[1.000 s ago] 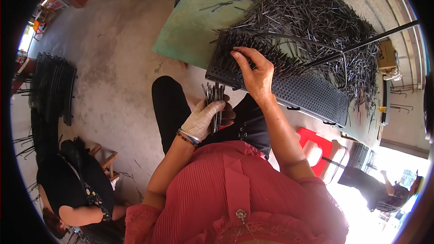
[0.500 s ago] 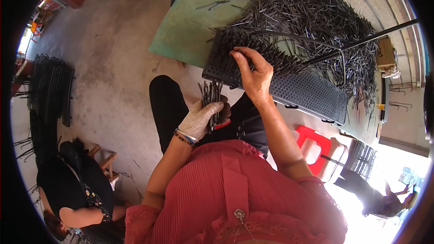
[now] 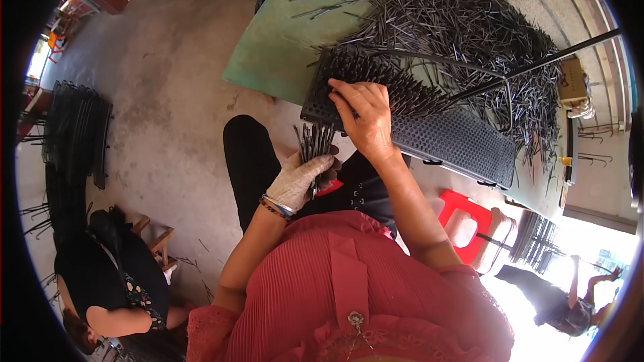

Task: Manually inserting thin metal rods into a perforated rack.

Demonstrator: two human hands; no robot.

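My left hand (image 3: 298, 177), in a pale work glove, is closed round a bundle of thin dark strips (image 3: 315, 141). Their upper ends fan out beside the near left corner of a long black tray pierced with small round holes (image 3: 456, 139). Over the tray's left end is my bare right hand (image 3: 367, 117), thumb and fingertips brought together close above the holes. Whatever is between those fingertips is too small to make out. Behind the hand, many dark strips (image 3: 409, 90) stand in the tray's holes; its right part shows bare holes.
A large loose heap of dark strips (image 3: 463, 20) covers much of the green table (image 3: 265, 53). A black metal bar (image 3: 563, 52) crosses above it. A red stool (image 3: 469, 218) stands right. One person (image 3: 114, 281) sits lower left; another (image 3: 550, 298) is at lower right.
My right hand has moved a little left and nearer, its fingers lower over the tray. The left hand keeps its bundle almost in place. The person at lower right has shifted.
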